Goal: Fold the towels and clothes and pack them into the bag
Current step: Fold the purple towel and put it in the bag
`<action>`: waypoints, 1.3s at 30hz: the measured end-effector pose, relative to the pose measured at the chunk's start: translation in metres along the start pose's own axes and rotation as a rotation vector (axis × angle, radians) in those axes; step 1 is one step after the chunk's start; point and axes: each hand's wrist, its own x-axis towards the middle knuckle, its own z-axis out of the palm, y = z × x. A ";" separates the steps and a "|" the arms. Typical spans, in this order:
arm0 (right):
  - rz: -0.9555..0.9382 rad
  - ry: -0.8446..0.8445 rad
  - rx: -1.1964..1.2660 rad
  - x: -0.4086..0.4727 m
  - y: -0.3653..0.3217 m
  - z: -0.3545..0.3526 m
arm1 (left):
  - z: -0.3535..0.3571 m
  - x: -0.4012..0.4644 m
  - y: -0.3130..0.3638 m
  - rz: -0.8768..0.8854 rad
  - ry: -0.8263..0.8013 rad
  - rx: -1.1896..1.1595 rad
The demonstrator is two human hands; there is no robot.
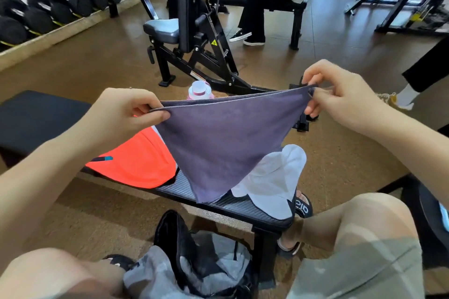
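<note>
Head view, nearest first: at the bottom centre the grey and black bag (194, 264) sits open on the floor between the person's knees, and whether anything is packed in it I cannot tell. Just above it on the black bench (243, 206), an orange garment (136, 160) and a white cloth (274, 177) lie loose and unfolded, so most of the work looks still ahead. Mid-frame, the purple towel (218, 138) hangs doubled over the bench, its top corners pinched between curled fingers and thumb by the left hand (128, 114) and right hand (340, 94), apparently partway through folding.

A gym — dumbbell rack (48, 5), weight machine (194, 19), padded bench (243, 204).
</note>
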 end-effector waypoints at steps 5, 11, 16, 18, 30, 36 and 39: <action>-0.047 -0.127 -0.104 -0.005 -0.002 -0.004 | -0.003 0.000 0.004 -0.157 0.013 -0.208; -0.019 -0.083 -0.076 -0.007 -0.004 -0.007 | 0.001 -0.001 0.002 -0.160 0.025 -0.183; 0.036 0.000 -0.130 -0.006 -0.006 -0.006 | 0.004 0.000 0.006 -0.189 0.092 -0.158; 0.038 0.021 -0.150 -0.005 -0.006 -0.006 | 0.003 0.001 0.009 -0.200 0.111 -0.159; -0.015 0.175 -0.044 0.008 -0.012 -0.012 | -0.007 0.006 0.014 -0.235 0.195 -0.352; 0.023 0.028 -0.062 0.007 -0.001 0.000 | 0.013 0.002 0.006 -0.368 0.231 -0.464; 0.041 -0.033 -0.124 0.008 0.000 0.002 | 0.015 0.002 0.006 -0.371 0.174 -0.457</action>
